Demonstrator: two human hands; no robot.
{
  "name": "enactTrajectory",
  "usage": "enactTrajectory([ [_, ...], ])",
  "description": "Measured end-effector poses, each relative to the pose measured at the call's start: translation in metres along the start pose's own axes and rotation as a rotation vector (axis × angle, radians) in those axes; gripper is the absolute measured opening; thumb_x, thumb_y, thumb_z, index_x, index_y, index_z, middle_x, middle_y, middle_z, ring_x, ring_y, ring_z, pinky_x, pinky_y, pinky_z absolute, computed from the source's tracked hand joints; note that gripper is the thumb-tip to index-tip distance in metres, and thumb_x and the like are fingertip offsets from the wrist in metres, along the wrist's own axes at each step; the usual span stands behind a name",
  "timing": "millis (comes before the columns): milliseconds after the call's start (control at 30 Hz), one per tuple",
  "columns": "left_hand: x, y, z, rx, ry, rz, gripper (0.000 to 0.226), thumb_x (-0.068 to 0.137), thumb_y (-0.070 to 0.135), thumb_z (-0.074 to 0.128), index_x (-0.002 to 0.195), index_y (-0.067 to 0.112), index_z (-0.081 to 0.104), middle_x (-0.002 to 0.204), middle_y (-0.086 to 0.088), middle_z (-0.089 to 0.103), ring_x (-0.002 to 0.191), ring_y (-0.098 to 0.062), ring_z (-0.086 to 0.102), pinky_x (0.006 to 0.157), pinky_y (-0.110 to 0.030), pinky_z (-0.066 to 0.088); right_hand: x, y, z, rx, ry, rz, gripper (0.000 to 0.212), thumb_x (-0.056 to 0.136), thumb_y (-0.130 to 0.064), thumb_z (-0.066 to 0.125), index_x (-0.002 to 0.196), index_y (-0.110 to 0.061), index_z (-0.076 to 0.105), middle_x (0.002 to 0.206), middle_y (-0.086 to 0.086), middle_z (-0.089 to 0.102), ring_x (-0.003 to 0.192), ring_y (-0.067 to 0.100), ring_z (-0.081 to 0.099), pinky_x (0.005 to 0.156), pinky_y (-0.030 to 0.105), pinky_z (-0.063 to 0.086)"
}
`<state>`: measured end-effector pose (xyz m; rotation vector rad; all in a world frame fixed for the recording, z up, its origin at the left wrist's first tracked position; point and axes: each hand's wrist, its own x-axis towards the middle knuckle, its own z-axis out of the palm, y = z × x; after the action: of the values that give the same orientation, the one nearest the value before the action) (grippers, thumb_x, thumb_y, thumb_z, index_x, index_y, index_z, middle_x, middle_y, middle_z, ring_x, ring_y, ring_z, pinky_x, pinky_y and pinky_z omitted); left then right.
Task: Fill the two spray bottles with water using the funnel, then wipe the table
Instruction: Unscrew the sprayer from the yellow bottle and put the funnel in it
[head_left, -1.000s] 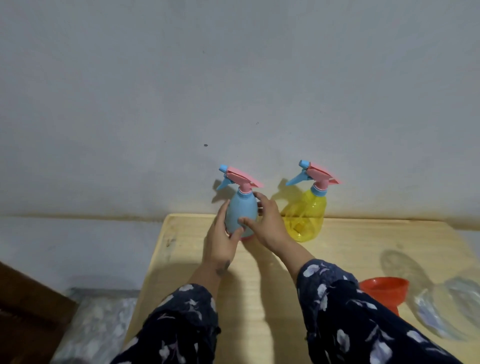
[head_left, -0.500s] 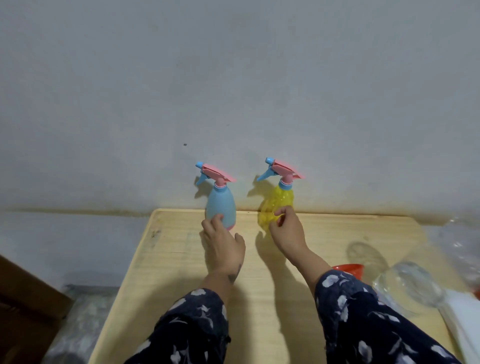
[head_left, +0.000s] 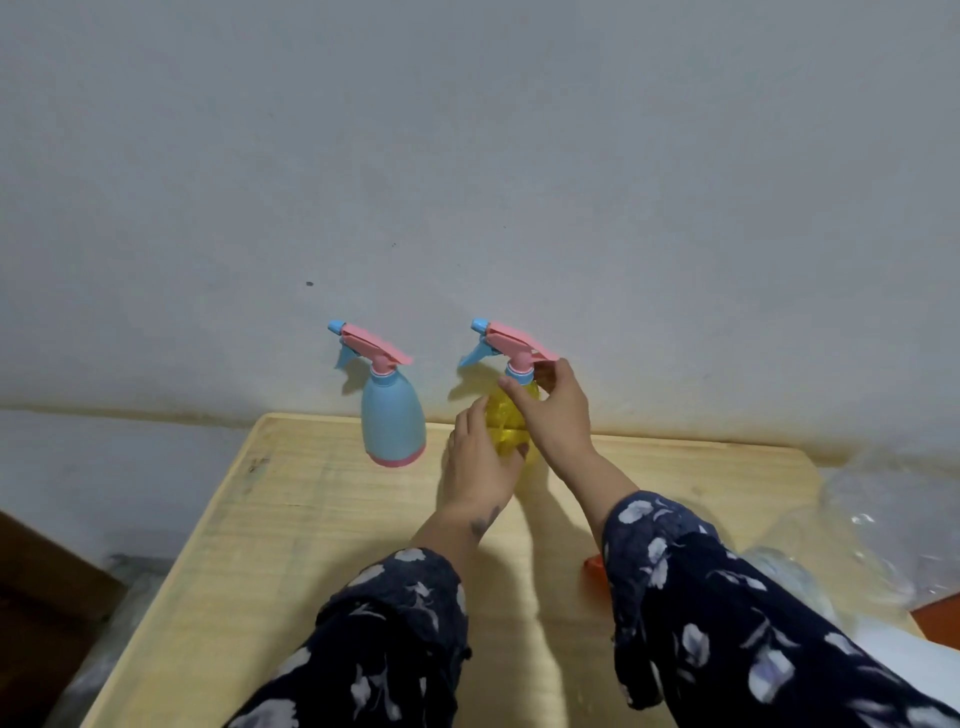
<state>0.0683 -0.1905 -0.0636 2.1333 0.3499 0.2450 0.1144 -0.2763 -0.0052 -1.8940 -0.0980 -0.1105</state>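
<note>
Two spray bottles stand at the far edge of the wooden table (head_left: 291, 525), against the wall. The blue spray bottle (head_left: 392, 415) is on the left, upright, with nothing touching it. To its right is the yellow spray bottle (head_left: 506, 421), its pink and blue spray head still on. My left hand (head_left: 480, 462) wraps the yellow bottle's lower body. My right hand (head_left: 556, 410) grips its neck just under the spray head. A sliver of the orange funnel (head_left: 594, 564) shows beside my right sleeve; the rest is hidden.
A clear plastic water bottle (head_left: 810, 577) lies on the table's right side, with crinkled clear plastic (head_left: 893, 499) behind it. Something white (head_left: 898, 654) sits at the right front. A dark wooden object (head_left: 47, 587) stands on the floor at the left.
My left hand has left the blue bottle and moved right onto the yellow bottle's body. My right hand has risen from the yellow bottle's base to its neck.
</note>
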Motion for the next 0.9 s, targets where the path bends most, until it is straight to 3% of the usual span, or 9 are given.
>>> enactTrajectory([
  [167,-0.018,0.000,-0.009,0.011,0.022,0.058,0.081,0.082,0.043,0.069,0.146,0.034,0.020,0.149,0.009,0.031,0.132,-0.018,0.041,0.104,-0.044,0.043,-0.007,-0.009,0.000,0.040,0.055,0.012,0.030,0.081,-0.036,0.072,0.102,-0.018,0.060,0.092,-0.008,0.063,0.085,0.009,0.059,0.076,0.022,0.045],
  [333,-0.039,0.002,-0.025,-0.005,-0.015,0.026,0.086,0.081,0.052,0.067,0.147,0.041,0.014,0.150,0.012,0.036,0.134,-0.015,0.042,0.101,-0.043,0.046,-0.027,-0.021,0.008,0.041,0.069,0.049,0.038,0.074,-0.045,0.075,0.099,-0.022,0.059,0.092,-0.011,0.062,0.085,0.004,0.058,0.070,0.021,0.045],
  [533,-0.069,-0.006,-0.062,-0.097,-0.049,-0.012,0.085,0.066,0.068,0.063,0.140,0.054,0.025,0.143,0.019,0.046,0.131,-0.015,0.046,0.101,-0.045,0.046,-0.058,-0.038,0.020,0.156,0.110,0.075,0.027,0.076,-0.035,0.076,0.082,-0.018,0.057,0.072,-0.006,0.059,0.071,0.013,0.056,0.066,0.025,0.041],
  [633,-0.081,-0.013,-0.083,-0.178,-0.091,-0.007,0.079,0.063,0.071,0.066,0.134,0.060,0.032,0.131,0.022,0.056,0.122,-0.012,0.055,0.096,-0.045,0.050,-0.079,-0.050,0.026,0.210,0.047,0.064,0.022,0.082,-0.033,0.072,0.089,-0.015,0.062,0.075,-0.005,0.061,0.071,0.011,0.056,0.067,0.025,0.042],
  [800,-0.110,-0.027,-0.115,-0.304,-0.187,-0.010,0.079,0.062,0.065,0.072,0.134,0.052,0.042,0.129,0.013,0.059,0.116,-0.012,0.060,0.097,-0.045,0.051,-0.118,-0.067,0.028,0.250,-0.179,0.087,0.022,0.099,-0.030,0.046,0.108,-0.019,0.063,0.106,0.000,0.066,0.098,0.015,0.059,0.084,0.027,0.046],
  [900,-0.125,-0.030,-0.128,-0.267,-0.198,-0.018,0.087,0.060,0.068,0.069,0.139,0.050,0.036,0.135,0.010,0.055,0.122,-0.016,0.056,0.099,-0.046,0.049,-0.140,-0.074,0.034,0.297,-0.131,0.150,0.028,0.096,-0.034,0.052,0.118,-0.018,0.050,0.096,-0.007,0.061,0.089,0.009,0.059,0.070,0.022,0.044],
])
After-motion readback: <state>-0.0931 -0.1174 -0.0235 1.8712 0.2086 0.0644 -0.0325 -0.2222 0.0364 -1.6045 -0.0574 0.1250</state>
